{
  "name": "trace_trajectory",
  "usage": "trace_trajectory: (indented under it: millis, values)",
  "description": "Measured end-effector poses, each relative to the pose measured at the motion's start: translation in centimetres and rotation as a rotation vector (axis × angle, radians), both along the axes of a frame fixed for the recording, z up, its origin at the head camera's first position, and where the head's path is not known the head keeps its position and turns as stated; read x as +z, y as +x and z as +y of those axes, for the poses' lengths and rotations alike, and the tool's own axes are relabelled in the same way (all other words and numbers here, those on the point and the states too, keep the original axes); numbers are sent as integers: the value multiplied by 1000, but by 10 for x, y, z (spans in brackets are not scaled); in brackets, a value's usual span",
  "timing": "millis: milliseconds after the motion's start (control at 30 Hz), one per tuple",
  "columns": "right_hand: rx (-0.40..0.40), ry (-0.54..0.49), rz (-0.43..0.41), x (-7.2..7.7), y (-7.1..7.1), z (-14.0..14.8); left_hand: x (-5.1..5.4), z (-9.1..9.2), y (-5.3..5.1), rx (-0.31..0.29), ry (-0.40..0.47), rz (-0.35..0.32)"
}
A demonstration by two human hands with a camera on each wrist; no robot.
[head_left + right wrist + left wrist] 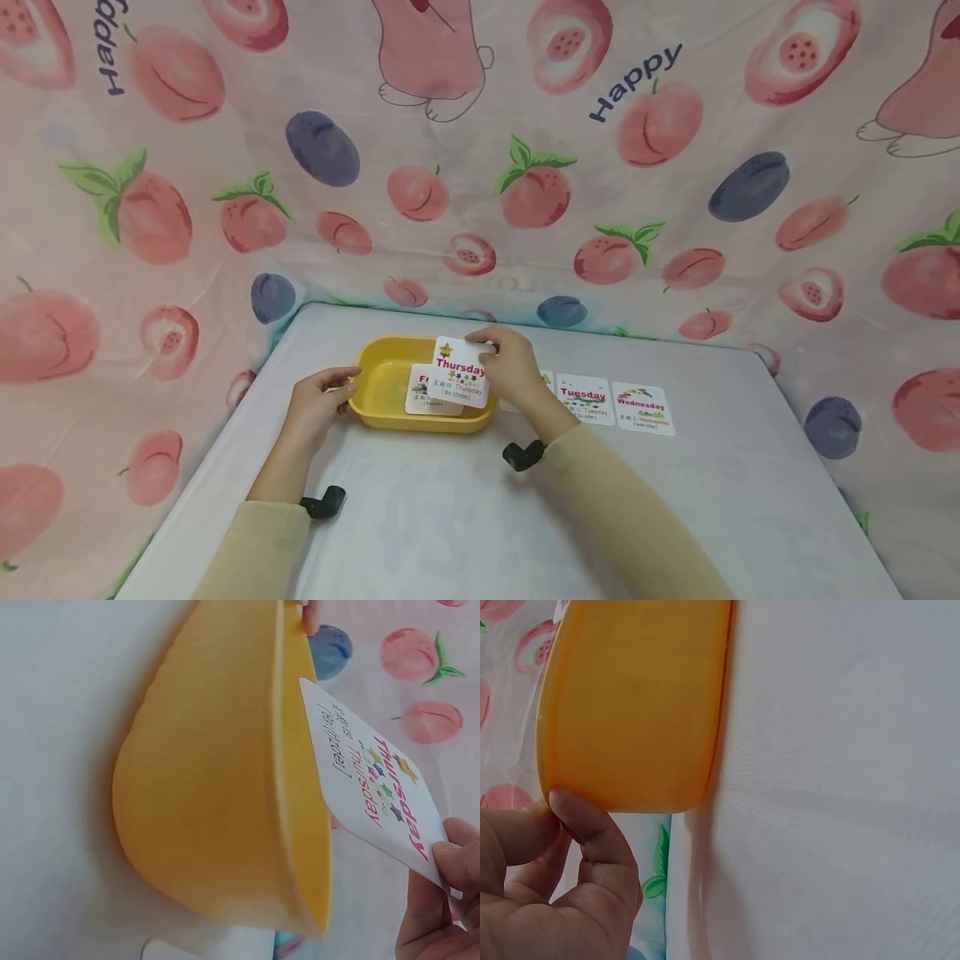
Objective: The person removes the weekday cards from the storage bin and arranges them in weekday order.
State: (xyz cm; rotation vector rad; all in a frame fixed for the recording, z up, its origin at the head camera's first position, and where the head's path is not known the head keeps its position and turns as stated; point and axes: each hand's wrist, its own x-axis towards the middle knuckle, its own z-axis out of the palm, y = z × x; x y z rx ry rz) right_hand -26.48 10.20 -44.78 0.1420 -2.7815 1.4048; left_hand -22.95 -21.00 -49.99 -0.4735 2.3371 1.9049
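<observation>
The Thursday card (459, 377) is tilted over the right end of the yellow tray (381, 385), its edge pinched in the right hand (513, 367); whether it touches the rim is hard to tell. A light pinch and a lift clear of the rim should spare its corners. Below it, a card reading "Fr" (415, 407) lies in the tray. The left hand (311, 408) pinches the tray's left end, which should help steady it. Rightward, the Tuesday card (585, 402) lies beside the Wednesday card (643, 408).

White table (450, 508), yellow tray (420, 424), weekday cards (585, 402)
</observation>
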Motion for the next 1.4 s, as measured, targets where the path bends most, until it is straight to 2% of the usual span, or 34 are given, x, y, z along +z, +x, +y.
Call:
trace_trajectory:
  millis: [133, 533, 900, 1167, 1400]
  values:
    - [-8, 7, 0, 4, 6, 11, 0, 0, 0, 4, 2, -2]
    - [-33, 11, -42, 2, 30, 58, 1, 2, 0, 13, 4, -11]
    - [-70, 57, -99, -14, 50, 92, 1, 2, 0, 13, -1, -16]
    - [-54, 90, -145, -31, 59, 100, 0, 1, 0, 16, -2, -24]
    - [-70, 101, -191, -41, 66, 101, 1, 1, 0, 10, 4, -19]
